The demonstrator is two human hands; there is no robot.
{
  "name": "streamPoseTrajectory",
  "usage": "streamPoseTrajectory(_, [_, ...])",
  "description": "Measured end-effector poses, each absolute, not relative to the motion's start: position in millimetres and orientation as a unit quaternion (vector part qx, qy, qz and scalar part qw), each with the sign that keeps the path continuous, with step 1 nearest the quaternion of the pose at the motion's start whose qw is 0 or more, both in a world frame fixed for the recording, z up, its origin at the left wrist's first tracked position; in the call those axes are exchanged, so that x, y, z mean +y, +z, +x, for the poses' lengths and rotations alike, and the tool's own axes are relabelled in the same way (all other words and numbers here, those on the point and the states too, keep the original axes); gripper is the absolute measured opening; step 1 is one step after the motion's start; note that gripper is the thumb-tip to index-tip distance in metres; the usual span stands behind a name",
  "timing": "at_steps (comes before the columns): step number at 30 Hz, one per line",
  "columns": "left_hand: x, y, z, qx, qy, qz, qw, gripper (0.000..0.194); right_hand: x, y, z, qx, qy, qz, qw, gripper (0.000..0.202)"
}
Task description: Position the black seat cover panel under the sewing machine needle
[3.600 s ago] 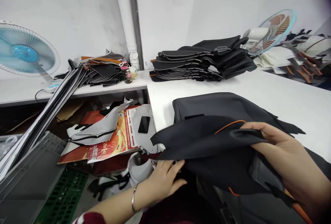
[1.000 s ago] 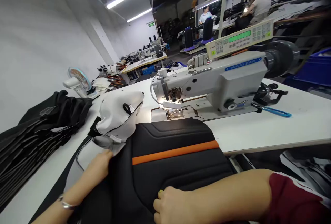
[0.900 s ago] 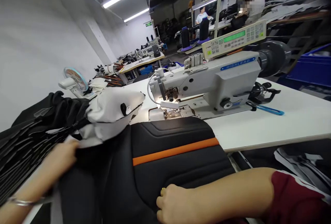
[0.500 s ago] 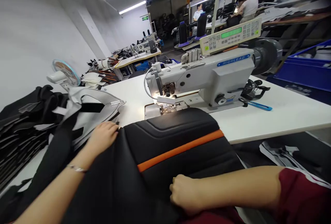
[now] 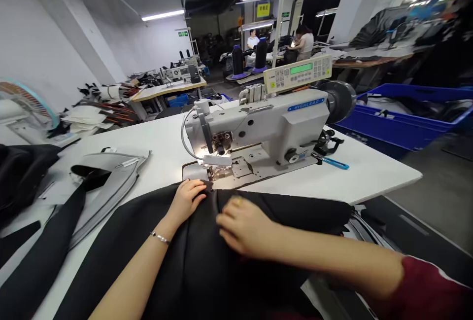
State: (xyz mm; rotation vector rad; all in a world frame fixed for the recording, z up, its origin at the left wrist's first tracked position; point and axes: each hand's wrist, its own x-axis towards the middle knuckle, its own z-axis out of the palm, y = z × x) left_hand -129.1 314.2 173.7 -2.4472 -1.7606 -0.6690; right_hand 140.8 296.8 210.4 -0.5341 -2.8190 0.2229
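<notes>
A large black fabric cover (image 5: pixel 192 261) lies across the white table (image 5: pixel 369 177) in front of me. My left hand (image 5: pixel 186 199) rests flat on its far edge, close to the needle area of a grey sewing machine (image 5: pixel 258 125). My right hand (image 5: pixel 242 224) presses down on the black fabric just to the right, fingers spread. A grey piece with a black strap (image 5: pixel 99 182) lies on the table to the left, apart from both hands.
A stack of black pieces (image 5: pixel 18 172) and a fan (image 5: pixel 22 108) sit at the far left. A blue-handled tool (image 5: pixel 330 162) lies beside the machine. A blue bin (image 5: pixel 402 118) stands to the right. Other people work at tables in the background.
The orange-striped face of the cover is no longer showing; only plain black fabric is. Both hands have moved forward to its far edge by the needle. The grey piece now lies flat at the left.
</notes>
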Motion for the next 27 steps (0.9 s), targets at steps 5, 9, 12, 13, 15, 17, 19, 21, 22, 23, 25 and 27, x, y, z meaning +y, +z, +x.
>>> streamPoseTrajectory(5, [316.4,173.8,-132.5,-0.579,-0.193,-0.792,0.023,0.031,368.8,194.8,109.8,-0.951,0.069,-0.281,0.106,0.039])
streamPoseTrajectory(9, [325.7,183.2,-126.7,-0.621,-0.141,-0.77,0.024,0.029,392.4,173.0,95.7,-0.957,0.106,-0.242,0.119,0.031])
streamPoseTrajectory(12, [338.9,187.7,-123.4,-0.634,-0.128,-0.763,0.021,0.029,409.7,173.8,91.3,-0.954,0.139,-0.233,0.129,0.03])
streamPoseTrajectory(13, [344.2,188.2,-122.7,-0.636,-0.124,-0.761,0.02,0.029,416.4,175.1,91.0,-0.953,0.147,-0.233,0.128,0.03])
streamPoseTrajectory(15, [355.8,188.4,-121.7,-0.641,-0.116,-0.758,0.019,0.029,430.3,177.5,91.7,-0.951,0.16,-0.232,0.126,0.029])
streamPoseTrajectory(17, [367.6,188.7,-120.8,-0.645,-0.11,-0.756,0.021,0.028,443.4,179.8,93.0,-0.949,0.17,-0.231,0.127,0.028])
streamPoseTrajectory(19, [377.9,189.8,-119.8,-0.648,-0.105,-0.754,0.024,0.027,453.8,183.2,93.8,-0.947,0.182,-0.231,0.126,0.027])
streamPoseTrajectory(21, [385.0,191.4,-119.1,-0.648,-0.101,-0.754,0.024,0.026,459.9,188.2,93.2,-0.945,0.195,-0.231,0.121,0.026])
streamPoseTrajectory(22, [387.2,192.1,-118.9,-0.648,-0.1,-0.755,0.024,0.025,461.4,191.0,92.2,-0.945,0.203,-0.23,0.116,0.024])
streamPoseTrajectory(23, [388.5,192.6,-118.9,-0.647,-0.101,-0.755,0.022,0.024,461.9,193.5,90.7,-0.944,0.21,-0.229,0.109,0.023])
streamPoseTrajectory(25, [389.5,192.5,-119.3,-0.647,-0.104,-0.755,0.02,0.023,461.1,197.1,86.3,-0.943,0.217,-0.232,0.097,0.019])
streamPoseTrajectory(27, [389.6,190.8,-120.5,-0.65,-0.108,-0.752,0.018,0.021,459.5,198.7,80.4,-0.941,0.212,-0.249,0.089,0.02])
